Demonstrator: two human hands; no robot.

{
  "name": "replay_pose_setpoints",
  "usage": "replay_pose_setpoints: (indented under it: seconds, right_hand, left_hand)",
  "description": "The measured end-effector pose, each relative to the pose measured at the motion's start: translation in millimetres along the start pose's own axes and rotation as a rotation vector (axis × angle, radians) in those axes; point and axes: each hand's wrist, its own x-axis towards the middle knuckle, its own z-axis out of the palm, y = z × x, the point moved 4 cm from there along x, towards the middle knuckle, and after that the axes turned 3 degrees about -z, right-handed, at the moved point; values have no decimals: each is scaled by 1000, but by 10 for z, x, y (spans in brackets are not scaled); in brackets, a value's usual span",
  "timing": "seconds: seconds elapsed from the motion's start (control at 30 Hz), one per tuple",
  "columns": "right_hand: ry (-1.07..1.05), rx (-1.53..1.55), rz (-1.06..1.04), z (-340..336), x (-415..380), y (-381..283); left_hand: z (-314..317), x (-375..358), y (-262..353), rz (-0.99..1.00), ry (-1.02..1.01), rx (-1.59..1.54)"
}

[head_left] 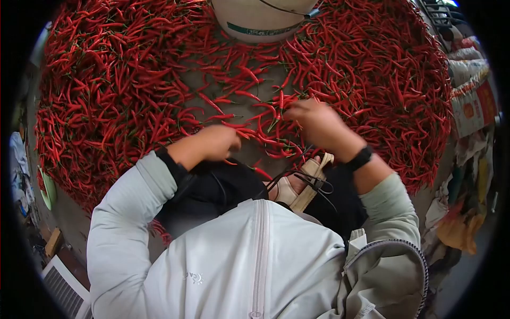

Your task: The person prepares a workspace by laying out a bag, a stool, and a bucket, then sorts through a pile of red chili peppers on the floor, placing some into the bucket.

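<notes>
Red chili peppers (pixel 133 80), many with green stems, lie in a thick layer on the floor in front of me. My left hand (pixel 218 142) is closed with its fingers curled inward, just above my black-trousered knee. An orange-red chili pepper tip (pixel 230 162) pokes out below its fingers. To the right, my right hand (pixel 313 122) reaches down with bent fingers into the thinner scatter of chilies. Its fingertips are smeared by motion right at a few peppers (pixel 279 103). Between the hands lie loose chilies (pixel 271 141).
A white bucket (pixel 257 21) with a wire handle stands among the peppers at the far side. My sandaled foot (pixel 297 186) is just below the hands. Printed sacks (pixel 473 101) line the right edge. A green-rimmed dish (pixel 48 189) and a louvred white panel (pixel 64 284) are at left.
</notes>
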Motion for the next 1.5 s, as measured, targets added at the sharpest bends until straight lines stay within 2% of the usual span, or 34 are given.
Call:
replay_pose_setpoints:
  seconds: [0.07,0.13,0.2,0.23,0.3,0.5,0.57,0.63,0.7,0.77,0.8,0.83,0.9,0.93,0.97,1.0,1.03,1.07,1.1,1.13,1.27,1.3,1.37,1.43,1.47,1.5]
  right_hand:
    - [-47,-267,-155,338,135,-332]
    - [-40,-260,-168,650,227,-325]
    - [-43,-275,-161,813,246,-186]
    - [-42,-274,-162,735,242,-110]
    - [-252,-504,23,578,140,146]
    - [-256,-502,134,-50,-418,535]
    - [-230,-626,199,-203,-510,600]
    - [-305,-649,392,-444,-571,632]
    - [-292,-632,506,-601,-723,741]
    - [-338,-729,688,-705,-898,877]
    - [-274,-743,722,-789,-936,850]
    - [-276,-746,720,-826,-925,820]
    - [-15,-682,592,-907,-849,687]
    - [124,-440,468,-894,-765,616]
    - [208,-190,405,-795,-667,502]
    - [291,142,256,-590,-567,384]
    - [163,366,331,-470,-387,76]
    - [102,649,348,-152,-306,-20]
    - [105,431,172,-101,-128,-301]
    - [118,470,196,-43,-27,-499]
    - [51,417,172,171,160,-709]
    - [60,401,98,271,150,-691]
    - [67,392,24,368,105,-615]
    - [-54,140,33,369,73,-466]
    - [-170,173,222,335,45,-356]
    - [-174,276,284,227,48,-295]
  left_hand:
    - [164,-119,84,6,-51,110]
    - [262,-117,98,-16,-78,144]
    - [294,-59,116,7,28,169]
    - [306,-21,115,6,27,169]
    - [357,41,101,-28,-26,264]
    - [239,23,119,-58,17,279]
    - [168,-10,47,-75,72,198]
    - [-65,-126,13,-88,400,-17]
    - [-152,-185,-101,-51,474,-102]
    - [-321,-301,-164,-31,675,-325]
    - [-323,-321,-229,-144,672,-525]
    - [-344,-326,-229,-144,674,-528]
    - [-362,-348,-269,-206,711,-910]
    - [-422,-363,-151,-115,687,-1165]
    - [-445,-351,-60,-114,685,-1165]
    - [-436,-328,12,-97,666,-1366]
    - [-414,-300,91,-80,641,-1565]
    - [-404,-277,187,-85,643,-1563]
    - [-385,-248,312,-28,587,-1630]
    - [-364,-227,419,29,528,-1695]
    - [-141,-170,573,22,470,-1721]
    - [-119,-186,559,16,478,-1721]
    - [-5,-209,521,-151,377,-1648]
    - [113,-237,412,-216,359,-1566]
    - [145,-253,274,-182,402,-1196]
    - [136,-268,186,-146,433,-824]
